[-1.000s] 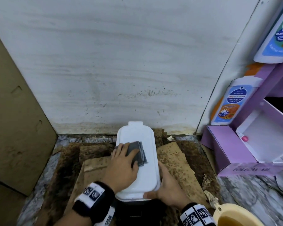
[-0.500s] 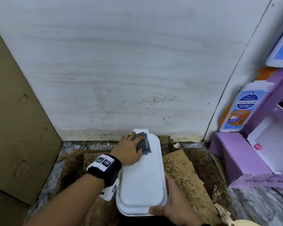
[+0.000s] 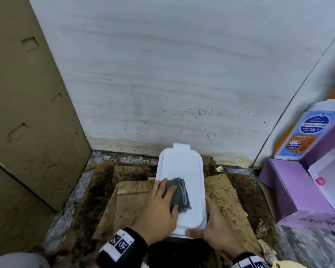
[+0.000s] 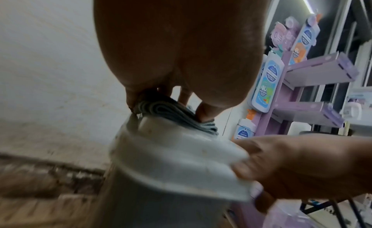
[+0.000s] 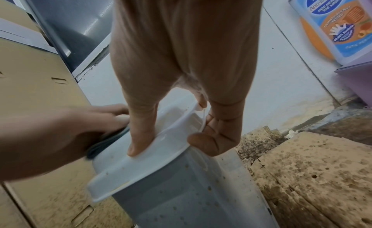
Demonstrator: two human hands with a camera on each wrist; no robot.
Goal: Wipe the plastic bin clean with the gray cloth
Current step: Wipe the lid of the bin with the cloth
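A plastic bin with a white lid [image 3: 182,167] stands on stained cardboard close to the wall. The folded gray cloth [image 3: 180,194] lies on the near half of the lid. My left hand [image 3: 168,196] holds it there, fingers on top and thumb at its near edge. The left wrist view shows the cloth [image 4: 171,113] bunched between the fingers on the lid [image 4: 171,160]. My right hand [image 3: 211,223] grips the bin's near right corner. In the right wrist view its thumb lies on the lid and its fingers [image 5: 219,133] curl under the rim of the bin [image 5: 181,191].
A tall brown cardboard box [image 3: 27,113] stands at the left and a white wall [image 3: 182,74] behind. A purple display stand [image 3: 288,190] with a bottle-shaped sign [image 3: 302,136] fills the right. Stained cardboard sheets [image 3: 226,200] cover the floor. A yellowish bowl [image 3: 286,265] sits at bottom right.
My left hand slid the cloth to the lid's far end, then drew it back to the near half. The right hand has kept its hold on the near corner.
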